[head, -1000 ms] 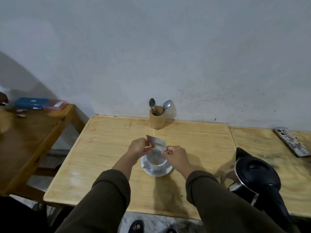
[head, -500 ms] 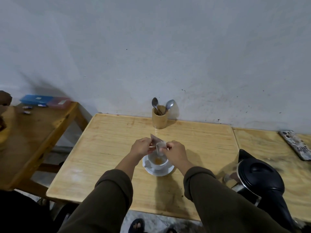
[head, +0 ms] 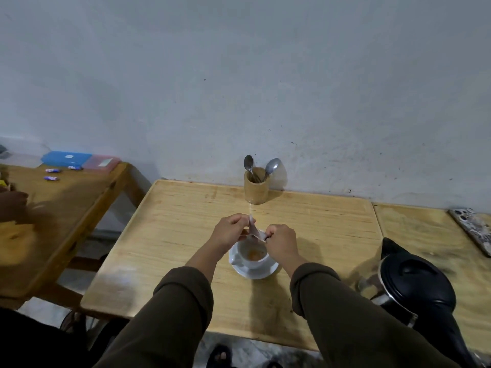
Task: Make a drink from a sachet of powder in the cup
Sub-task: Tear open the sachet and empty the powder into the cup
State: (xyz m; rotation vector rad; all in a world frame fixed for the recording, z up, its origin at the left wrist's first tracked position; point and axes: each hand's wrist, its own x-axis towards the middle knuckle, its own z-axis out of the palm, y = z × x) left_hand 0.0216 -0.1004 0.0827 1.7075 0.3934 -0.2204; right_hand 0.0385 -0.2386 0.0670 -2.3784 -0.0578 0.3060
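Observation:
A white cup (head: 252,257) stands on a white saucer (head: 255,272) in the middle of the light wooden table (head: 170,235). Orange-brown powder lies in the bottom of the cup. Directly above its far rim, both hands pinch a small silvery sachet (head: 253,231), which is tilted over the cup. My left hand (head: 229,231) grips its left end and my right hand (head: 280,240) grips its right end. My fingers hide most of the sachet.
A black electric kettle (head: 414,290) stands at the table's right front. A wooden holder with two spoons (head: 256,184) is at the back by the wall. A phone (head: 473,229) lies far right. The left side table holds blue and pink boxes (head: 78,160).
The sachet was flat above the empty-looking cup, then tipped. Powder now lies in the cup, and the sachet is more crumpled between my hands.

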